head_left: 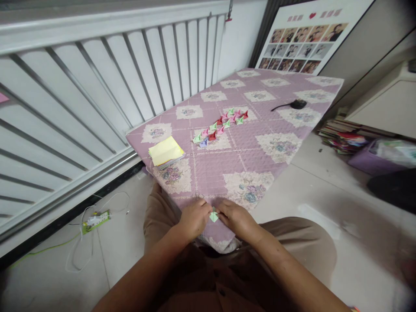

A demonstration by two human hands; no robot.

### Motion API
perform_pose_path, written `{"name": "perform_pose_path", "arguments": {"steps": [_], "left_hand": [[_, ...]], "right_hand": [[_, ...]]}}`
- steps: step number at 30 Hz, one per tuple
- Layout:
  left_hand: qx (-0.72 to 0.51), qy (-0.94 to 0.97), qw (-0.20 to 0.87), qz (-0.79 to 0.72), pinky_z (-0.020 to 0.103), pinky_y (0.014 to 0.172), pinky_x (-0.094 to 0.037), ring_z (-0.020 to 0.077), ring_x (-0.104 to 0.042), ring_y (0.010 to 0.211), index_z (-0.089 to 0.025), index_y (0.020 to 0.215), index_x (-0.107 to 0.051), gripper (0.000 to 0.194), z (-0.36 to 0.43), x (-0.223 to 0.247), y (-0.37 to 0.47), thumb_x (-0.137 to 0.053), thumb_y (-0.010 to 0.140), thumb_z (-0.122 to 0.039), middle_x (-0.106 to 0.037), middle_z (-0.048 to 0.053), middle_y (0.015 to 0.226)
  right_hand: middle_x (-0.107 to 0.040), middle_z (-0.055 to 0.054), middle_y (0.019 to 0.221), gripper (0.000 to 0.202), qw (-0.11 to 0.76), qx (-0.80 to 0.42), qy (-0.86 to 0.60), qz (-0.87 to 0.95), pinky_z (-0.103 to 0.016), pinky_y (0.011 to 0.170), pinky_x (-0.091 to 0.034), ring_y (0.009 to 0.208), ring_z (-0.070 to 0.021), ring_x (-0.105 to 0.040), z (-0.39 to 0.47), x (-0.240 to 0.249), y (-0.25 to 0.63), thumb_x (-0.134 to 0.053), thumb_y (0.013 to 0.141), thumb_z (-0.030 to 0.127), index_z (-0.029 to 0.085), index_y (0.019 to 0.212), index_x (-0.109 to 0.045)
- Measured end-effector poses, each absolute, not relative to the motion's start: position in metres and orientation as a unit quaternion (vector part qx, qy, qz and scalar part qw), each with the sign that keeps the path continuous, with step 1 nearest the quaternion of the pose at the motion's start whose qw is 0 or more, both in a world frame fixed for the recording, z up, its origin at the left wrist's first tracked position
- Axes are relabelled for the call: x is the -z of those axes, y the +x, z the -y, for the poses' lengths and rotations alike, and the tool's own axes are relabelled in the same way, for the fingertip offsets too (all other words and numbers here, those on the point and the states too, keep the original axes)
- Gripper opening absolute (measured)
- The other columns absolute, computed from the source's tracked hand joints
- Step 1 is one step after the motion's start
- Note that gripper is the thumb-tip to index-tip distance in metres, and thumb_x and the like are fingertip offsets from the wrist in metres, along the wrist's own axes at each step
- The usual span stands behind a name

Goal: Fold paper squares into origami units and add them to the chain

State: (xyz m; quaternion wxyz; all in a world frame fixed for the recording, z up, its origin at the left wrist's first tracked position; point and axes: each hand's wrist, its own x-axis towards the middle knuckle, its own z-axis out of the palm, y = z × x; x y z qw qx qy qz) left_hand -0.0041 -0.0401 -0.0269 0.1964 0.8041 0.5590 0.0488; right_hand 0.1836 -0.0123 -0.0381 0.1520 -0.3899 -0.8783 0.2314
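Between my two hands, at the near corner of the table, is a small folded light green paper [213,216]. My left hand [196,218] has its fingers closed on the paper's left side. From the right, my right hand [236,218] pinches the other side. Farther up the cloth, several small folded paper pieces [212,135] in red, pink, green and blue stand in rows. A stack of square paper with a yellow sheet on top [166,151] lies to the left of them.
The table with its purple floral cloth [240,160] narrows toward me. A black object with a cord [298,104] rests at the far right. A white radiator [156,65] borders the left; a photo board [299,41] stands behind.
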Motion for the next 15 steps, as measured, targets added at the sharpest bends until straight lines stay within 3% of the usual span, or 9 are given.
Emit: {"name": "perform_pose_path", "arguments": {"steps": [6, 15], "left_hand": [[-0.022, 0.824, 0.148, -0.546, 0.028, 0.074, -0.042, 0.0178, -0.054, 0.088, -0.022, 0.095, -0.062, 0.021, 0.046, 0.033, -0.005, -0.041, 0.094, -0.024, -0.058, 0.004, 0.100], [-0.025, 0.834, 0.143, -0.532, 0.028, 0.081, -0.040, 0.0174, -0.050, 0.093, -0.023, 0.101, -0.065, 0.024, 0.053, 0.044, -0.010, -0.041, 0.096, -0.025, -0.058, 0.003, 0.104]], "right_hand": [[-0.056, -0.003, 0.075, 0.022, 0.139, -0.111, -0.366, 0.913, -0.027, 0.068, -0.042, 0.074, -0.0168, -0.053, 0.020, 0.046, 0.185, -0.047, 0.091, 0.019, 0.019, 0.073, -0.059], [-0.058, -0.003, 0.080, 0.013, 0.148, -0.036, -0.322, 0.934, -0.027, 0.072, -0.045, 0.079, -0.0172, -0.052, 0.032, 0.045, 0.190, -0.050, 0.091, 0.015, 0.019, 0.088, -0.062]]}}
